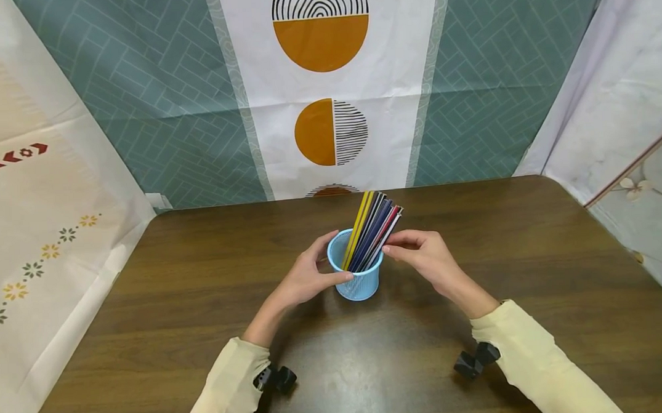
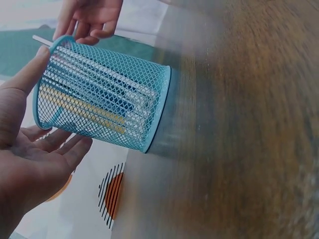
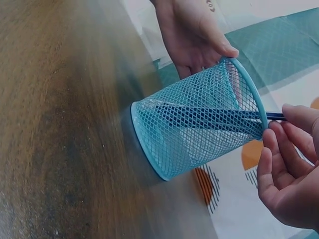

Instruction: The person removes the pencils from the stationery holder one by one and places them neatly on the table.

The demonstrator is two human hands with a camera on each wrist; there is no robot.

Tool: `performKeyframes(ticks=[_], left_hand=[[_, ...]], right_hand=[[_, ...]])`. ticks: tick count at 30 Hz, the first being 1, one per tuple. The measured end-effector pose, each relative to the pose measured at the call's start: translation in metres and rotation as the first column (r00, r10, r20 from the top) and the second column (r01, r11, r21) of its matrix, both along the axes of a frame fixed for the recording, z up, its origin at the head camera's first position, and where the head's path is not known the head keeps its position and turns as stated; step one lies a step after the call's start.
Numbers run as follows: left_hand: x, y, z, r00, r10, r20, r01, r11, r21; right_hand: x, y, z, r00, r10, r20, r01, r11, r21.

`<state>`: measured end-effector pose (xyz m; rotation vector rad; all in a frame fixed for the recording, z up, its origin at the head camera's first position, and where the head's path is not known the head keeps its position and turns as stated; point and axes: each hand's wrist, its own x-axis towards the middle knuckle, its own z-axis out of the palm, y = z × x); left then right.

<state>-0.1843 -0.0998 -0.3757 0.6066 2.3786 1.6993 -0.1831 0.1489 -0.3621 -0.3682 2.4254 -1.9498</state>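
Note:
A light blue mesh pencil cup [image 1: 362, 286] stands upright on the table with a bundle of pencils [image 1: 368, 232] leaning right in it, yellow, dark blue, red and white among them. My left hand [image 1: 311, 272] holds the cup from the left, thumb on the near side of the rim and fingers round the far side. At the right of the rim, my right hand [image 1: 427, 258] pinches dark pencils [image 3: 275, 116] between thumb and fingers, seen in the right wrist view. Through the mesh [image 2: 99, 94], the left wrist view shows the pencils' lower parts.
The brown wooden table [image 1: 203, 335] reaches back to a hanging cloth [image 1: 196, 157] with orange and striped circles. Pale patterned cloths [image 1: 37, 213] hang at both sides. Black devices [image 1: 275, 379] are strapped at both wrists.

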Motion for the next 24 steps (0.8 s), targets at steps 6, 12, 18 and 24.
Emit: performKeyframes(ticks=[6,12,18,24], left_hand=[[0.0001,0.0002,0.0010,1.000,0.008,0.011,-0.008,1.000,0.002],[0.0012,0.0011,0.0009,1.000,0.004,0.016,-0.004,1.000,0.015],[0.0015,0.0009,-0.0019,1.000,0.007,0.028,-0.008,1.000,0.023],[0.0024,0.0006,-0.0037,1.000,0.012,0.026,-0.013,1.000,0.024]], right_hand=[[-0.0010,-0.0049,-0.0002,0.999,-0.045,-0.027,0.045,0.999,0.015],[-0.0010,-0.0079,-0.0015,0.995,-0.063,-0.073,0.066,0.997,0.041],[0.0007,-0.0080,-0.0025,0.995,-0.063,-0.074,0.067,0.996,0.054],[0.0040,-0.0088,-0.0019,0.994,-0.076,-0.077,0.082,0.993,0.082]])
